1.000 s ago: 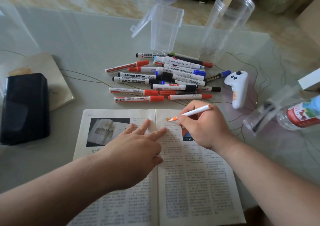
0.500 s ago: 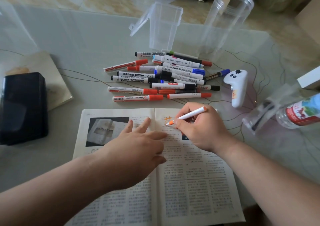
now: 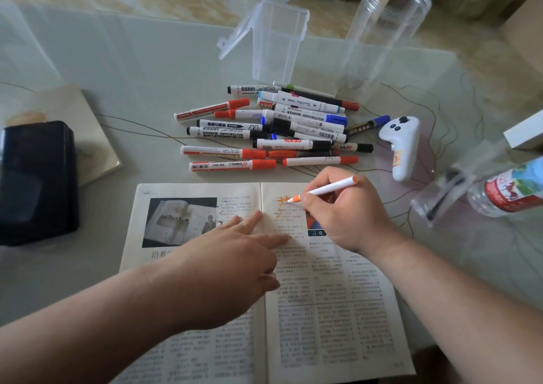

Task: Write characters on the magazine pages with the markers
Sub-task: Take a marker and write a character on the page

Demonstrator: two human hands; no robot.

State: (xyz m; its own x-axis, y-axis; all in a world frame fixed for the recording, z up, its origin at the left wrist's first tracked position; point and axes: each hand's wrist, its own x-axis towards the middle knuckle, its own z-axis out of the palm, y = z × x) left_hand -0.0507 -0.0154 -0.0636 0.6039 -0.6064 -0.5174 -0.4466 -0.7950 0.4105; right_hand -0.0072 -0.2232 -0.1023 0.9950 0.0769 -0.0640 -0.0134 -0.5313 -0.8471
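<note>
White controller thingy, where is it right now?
In the head view, the white controller lies on the table on the right, just right of the pile of markers and beyond the right hand.

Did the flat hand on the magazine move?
Yes. The left hand slid a little down the magazine toward the person; its fingertip was above the dark heading box, now level with it.
</note>
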